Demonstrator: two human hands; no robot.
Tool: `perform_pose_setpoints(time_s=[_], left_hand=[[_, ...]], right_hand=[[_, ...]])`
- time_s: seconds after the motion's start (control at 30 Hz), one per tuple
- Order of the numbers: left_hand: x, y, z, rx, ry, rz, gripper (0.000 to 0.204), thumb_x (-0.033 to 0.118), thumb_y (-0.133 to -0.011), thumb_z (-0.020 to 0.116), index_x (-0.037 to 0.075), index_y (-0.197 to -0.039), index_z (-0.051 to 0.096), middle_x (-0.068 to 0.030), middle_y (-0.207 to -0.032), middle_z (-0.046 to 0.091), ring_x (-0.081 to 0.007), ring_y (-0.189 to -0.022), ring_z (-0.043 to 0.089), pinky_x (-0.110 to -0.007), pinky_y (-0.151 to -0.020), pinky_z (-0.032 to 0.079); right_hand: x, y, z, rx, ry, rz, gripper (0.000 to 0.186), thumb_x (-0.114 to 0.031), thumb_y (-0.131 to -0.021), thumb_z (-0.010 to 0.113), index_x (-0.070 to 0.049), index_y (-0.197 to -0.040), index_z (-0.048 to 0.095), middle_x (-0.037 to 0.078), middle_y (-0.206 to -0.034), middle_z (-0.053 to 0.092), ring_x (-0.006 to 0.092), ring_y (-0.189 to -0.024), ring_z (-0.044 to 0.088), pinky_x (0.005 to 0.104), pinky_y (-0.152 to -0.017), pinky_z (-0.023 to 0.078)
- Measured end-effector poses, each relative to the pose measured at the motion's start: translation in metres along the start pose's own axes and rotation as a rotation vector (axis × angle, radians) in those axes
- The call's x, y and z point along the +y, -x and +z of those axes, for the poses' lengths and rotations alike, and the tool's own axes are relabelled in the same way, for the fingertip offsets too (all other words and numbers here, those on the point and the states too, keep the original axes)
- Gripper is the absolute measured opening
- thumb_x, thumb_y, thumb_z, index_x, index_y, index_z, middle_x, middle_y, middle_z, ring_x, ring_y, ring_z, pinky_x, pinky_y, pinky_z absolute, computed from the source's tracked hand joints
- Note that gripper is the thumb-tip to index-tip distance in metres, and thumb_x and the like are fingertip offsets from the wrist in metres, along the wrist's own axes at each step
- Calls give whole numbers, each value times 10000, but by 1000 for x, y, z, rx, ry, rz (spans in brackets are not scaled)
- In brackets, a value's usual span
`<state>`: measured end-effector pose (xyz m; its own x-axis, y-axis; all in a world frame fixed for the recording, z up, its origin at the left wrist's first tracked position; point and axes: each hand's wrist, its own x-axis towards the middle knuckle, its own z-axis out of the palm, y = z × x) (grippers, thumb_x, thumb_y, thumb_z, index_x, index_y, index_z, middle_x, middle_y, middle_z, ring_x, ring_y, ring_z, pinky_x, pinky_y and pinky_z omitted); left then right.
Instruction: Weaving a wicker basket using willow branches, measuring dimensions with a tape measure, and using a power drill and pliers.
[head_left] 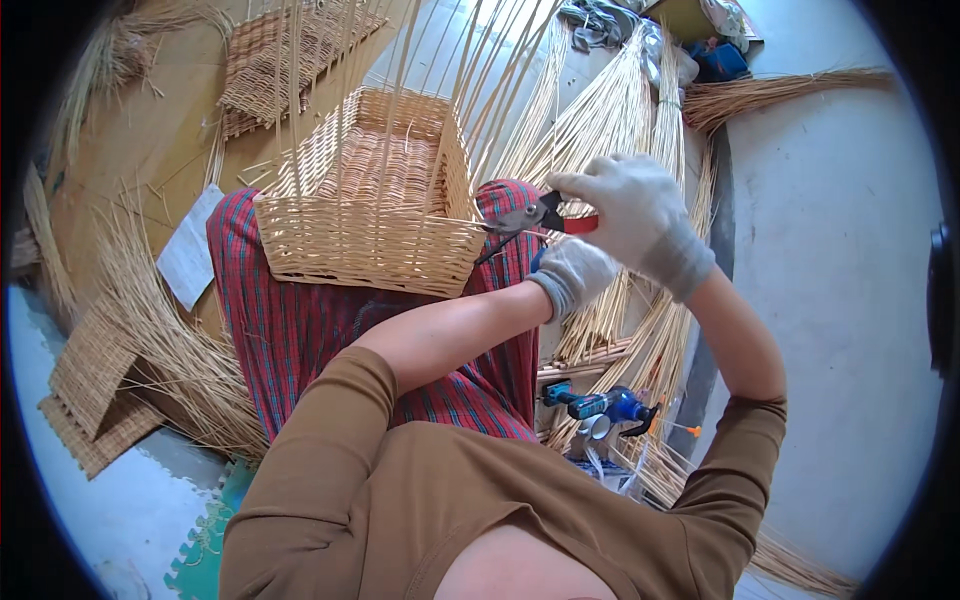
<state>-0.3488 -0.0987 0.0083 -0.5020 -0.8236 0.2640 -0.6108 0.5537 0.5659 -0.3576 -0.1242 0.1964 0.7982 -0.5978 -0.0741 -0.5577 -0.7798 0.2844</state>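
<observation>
My right hand, in a pale knit glove, grips red-handled shears, whose metal head reaches the right front corner of a woven basket. The basket rests on red plaid cloth over my lap, with long upright strands rising from its walls. My left hand, also gloved, is just below the right one, beside that corner; its fingers are curled and partly hidden, and what they hold is unclear.
Bundles of pale strands lie ahead and to both sides. Woven mats lie at upper left, others at left. A blue tool is below my hands at right. A white sheet lies left of my lap.
</observation>
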Motion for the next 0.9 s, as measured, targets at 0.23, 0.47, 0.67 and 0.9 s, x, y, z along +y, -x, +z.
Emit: perform_pose_setpoints(time_s=[0.23,0.47,0.67,0.9], left_hand=[[8,-7,-35,159,53,-105,248,222,-900,533,59,-945,713,-132,-858,720,-321,-836,698,-471,-760,538],[8,2,-26,60,-21,-4,229,222,-915,520,67,-964,681,-98,-794,708,-256,-667,689,-451,-598,549],[48,64,-52,210,-225,325,83,159,-870,555,93,-851,601,-44,-744,585,-200,-556,649,-332,-414,488],[-7,206,-180,129,-286,206,137,187,-910,555,78,-980,601,-85,-855,648,-178,-629,673,-318,-466,516]], right_hand=[[0,-24,0,-216,83,-18,443,-336,-766,745,-245,-1196,688,68,-969,678,258,-947,673,392,-815,539],[-3,-32,5,-296,110,-50,512,-454,-753,755,-266,-1223,679,69,-937,680,254,-915,668,401,-794,537],[1,-10,8,-231,25,-22,282,-341,-778,740,-223,-1033,711,45,-770,661,245,-728,677,380,-648,536],[24,46,97,34,-844,582,651,-537,-822,720,-98,-1287,600,139,-1061,709,268,-951,695,374,-858,524]])
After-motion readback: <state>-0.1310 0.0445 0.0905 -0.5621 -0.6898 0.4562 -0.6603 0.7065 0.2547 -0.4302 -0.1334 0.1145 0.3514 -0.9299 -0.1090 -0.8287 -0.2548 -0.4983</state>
